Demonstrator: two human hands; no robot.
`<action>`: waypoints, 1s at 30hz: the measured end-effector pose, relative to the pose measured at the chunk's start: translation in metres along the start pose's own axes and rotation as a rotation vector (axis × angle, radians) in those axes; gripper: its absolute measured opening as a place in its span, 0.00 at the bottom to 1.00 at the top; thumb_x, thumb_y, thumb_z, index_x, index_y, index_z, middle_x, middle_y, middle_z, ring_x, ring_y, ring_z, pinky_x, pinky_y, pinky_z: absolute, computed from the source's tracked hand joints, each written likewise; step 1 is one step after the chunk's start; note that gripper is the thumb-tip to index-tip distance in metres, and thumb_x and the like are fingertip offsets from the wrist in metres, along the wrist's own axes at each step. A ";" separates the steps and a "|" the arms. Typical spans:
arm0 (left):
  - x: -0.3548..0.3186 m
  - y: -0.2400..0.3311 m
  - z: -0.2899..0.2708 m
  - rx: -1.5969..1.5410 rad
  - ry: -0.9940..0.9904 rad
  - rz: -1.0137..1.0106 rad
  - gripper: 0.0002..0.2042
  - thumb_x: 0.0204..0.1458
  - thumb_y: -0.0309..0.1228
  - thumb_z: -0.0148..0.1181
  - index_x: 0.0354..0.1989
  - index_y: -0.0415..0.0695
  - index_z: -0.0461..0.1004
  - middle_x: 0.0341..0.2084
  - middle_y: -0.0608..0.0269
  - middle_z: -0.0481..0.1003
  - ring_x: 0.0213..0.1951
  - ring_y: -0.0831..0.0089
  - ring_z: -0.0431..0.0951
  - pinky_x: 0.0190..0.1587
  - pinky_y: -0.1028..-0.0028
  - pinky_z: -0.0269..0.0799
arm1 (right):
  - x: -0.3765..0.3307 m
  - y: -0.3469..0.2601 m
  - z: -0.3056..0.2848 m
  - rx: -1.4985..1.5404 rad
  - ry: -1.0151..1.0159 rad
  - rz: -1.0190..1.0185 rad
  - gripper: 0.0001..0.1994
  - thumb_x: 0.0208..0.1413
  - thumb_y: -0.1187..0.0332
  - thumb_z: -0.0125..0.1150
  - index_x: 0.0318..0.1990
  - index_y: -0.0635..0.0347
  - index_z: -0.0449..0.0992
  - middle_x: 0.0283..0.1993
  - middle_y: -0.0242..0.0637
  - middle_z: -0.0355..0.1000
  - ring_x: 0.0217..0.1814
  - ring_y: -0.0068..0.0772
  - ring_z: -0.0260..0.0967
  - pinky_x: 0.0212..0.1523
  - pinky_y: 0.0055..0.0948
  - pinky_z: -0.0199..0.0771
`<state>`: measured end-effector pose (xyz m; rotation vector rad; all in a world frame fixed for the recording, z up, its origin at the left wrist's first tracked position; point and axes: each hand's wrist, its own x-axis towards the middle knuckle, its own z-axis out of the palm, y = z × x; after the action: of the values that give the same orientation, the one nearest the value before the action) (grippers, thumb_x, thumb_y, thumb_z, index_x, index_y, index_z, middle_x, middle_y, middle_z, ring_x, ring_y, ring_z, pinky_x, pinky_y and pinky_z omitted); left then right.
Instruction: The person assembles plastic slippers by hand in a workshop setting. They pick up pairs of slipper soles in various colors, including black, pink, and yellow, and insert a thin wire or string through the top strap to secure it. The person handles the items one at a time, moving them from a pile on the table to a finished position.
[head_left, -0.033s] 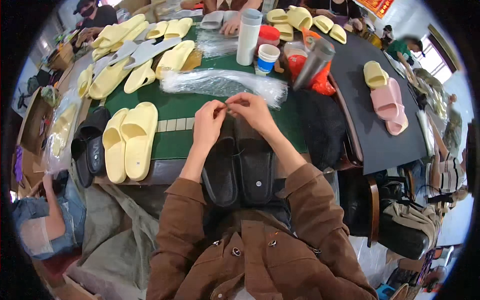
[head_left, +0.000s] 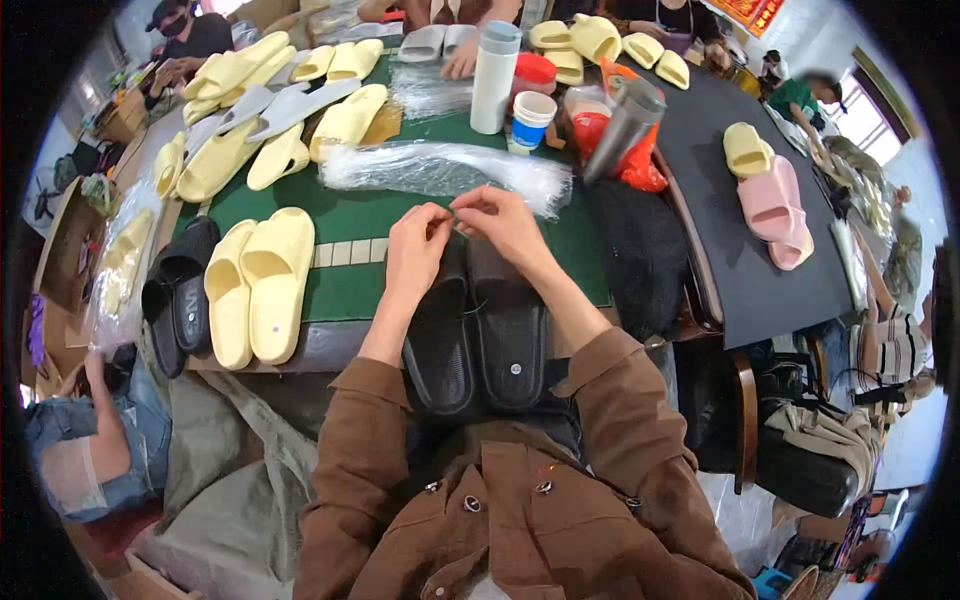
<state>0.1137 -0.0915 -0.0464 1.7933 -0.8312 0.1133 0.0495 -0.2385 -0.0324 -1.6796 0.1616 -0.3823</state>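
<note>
A pair of black slide sandals [head_left: 440,362] lies at the table's near edge, heels toward me and soles side by side. Over their toe ends my left hand [head_left: 416,246] is closed in a pinch. My right hand [head_left: 502,222] pinches too, its fingertips almost meeting those of the left. What the fingertips hold is too small to make out. A thin dark strand shows between the two sandals. My hands and wrists partly cover the sandals' straps. Just beyond my fingers lies a heap of clear plastic bags [head_left: 450,170].
To the left stand a pale yellow pair of slides [head_left: 278,290] and a black pair [head_left: 190,290]. More slides [head_left: 220,165] pile up at the far left. A white tumbler [head_left: 494,80], a paper cup [head_left: 532,122] and a steel flask [head_left: 625,130] stand beyond. Pink slides [head_left: 773,205] lie right. Other people work around.
</note>
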 end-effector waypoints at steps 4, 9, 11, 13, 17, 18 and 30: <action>-0.002 0.000 0.004 0.066 -0.004 0.000 0.04 0.51 0.22 0.58 0.33 0.36 0.74 0.28 0.52 0.76 0.29 0.62 0.78 0.34 0.69 0.72 | -0.004 0.010 0.006 0.128 0.051 0.003 0.07 0.54 0.74 0.60 0.39 0.66 0.78 0.30 0.32 0.75 0.31 0.19 0.70 0.33 0.20 0.71; 0.008 -0.008 0.002 0.248 -0.117 -0.035 0.03 0.50 0.24 0.57 0.31 0.39 0.74 0.30 0.50 0.77 0.33 0.51 0.78 0.35 0.59 0.71 | -0.002 0.025 0.008 0.217 0.087 0.019 0.07 0.55 0.72 0.60 0.39 0.66 0.78 0.31 0.33 0.76 0.30 0.20 0.71 0.33 0.20 0.71; 0.013 -0.001 0.004 0.296 -0.131 -0.019 0.04 0.51 0.26 0.57 0.33 0.40 0.75 0.31 0.50 0.77 0.35 0.50 0.78 0.37 0.58 0.72 | 0.000 0.029 0.006 0.214 0.124 0.011 0.08 0.54 0.72 0.61 0.39 0.66 0.78 0.30 0.34 0.76 0.30 0.20 0.71 0.33 0.20 0.71; 0.013 0.000 0.007 0.343 -0.117 0.015 0.06 0.52 0.26 0.57 0.36 0.39 0.76 0.30 0.49 0.78 0.35 0.53 0.79 0.37 0.63 0.73 | -0.001 0.034 0.006 0.239 0.132 0.053 0.08 0.56 0.71 0.61 0.41 0.64 0.76 0.35 0.32 0.76 0.33 0.18 0.71 0.37 0.19 0.72; 0.007 0.005 0.007 0.316 -0.032 0.089 0.05 0.51 0.23 0.56 0.35 0.37 0.75 0.32 0.49 0.77 0.35 0.52 0.78 0.38 0.62 0.72 | -0.002 0.031 0.010 0.194 0.143 -0.008 0.07 0.56 0.71 0.60 0.40 0.64 0.76 0.34 0.32 0.76 0.33 0.17 0.70 0.36 0.19 0.72; 0.007 -0.001 0.008 0.310 -0.022 0.130 0.04 0.50 0.22 0.56 0.34 0.37 0.74 0.31 0.49 0.75 0.34 0.51 0.77 0.37 0.61 0.71 | -0.003 0.029 0.012 0.184 0.140 -0.018 0.07 0.57 0.71 0.60 0.40 0.64 0.77 0.34 0.32 0.76 0.33 0.17 0.70 0.36 0.19 0.72; 0.004 0.004 0.013 0.296 0.104 0.082 0.04 0.50 0.21 0.55 0.34 0.41 0.71 0.31 0.54 0.73 0.32 0.51 0.76 0.34 0.58 0.70 | -0.006 0.032 0.012 0.301 0.289 -0.052 0.07 0.59 0.70 0.58 0.40 0.63 0.77 0.40 0.32 0.76 0.40 0.20 0.72 0.37 0.22 0.75</action>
<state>0.1106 -0.1054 -0.0467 2.0090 -0.8469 0.3975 0.0518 -0.2300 -0.0661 -1.3289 0.2607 -0.6562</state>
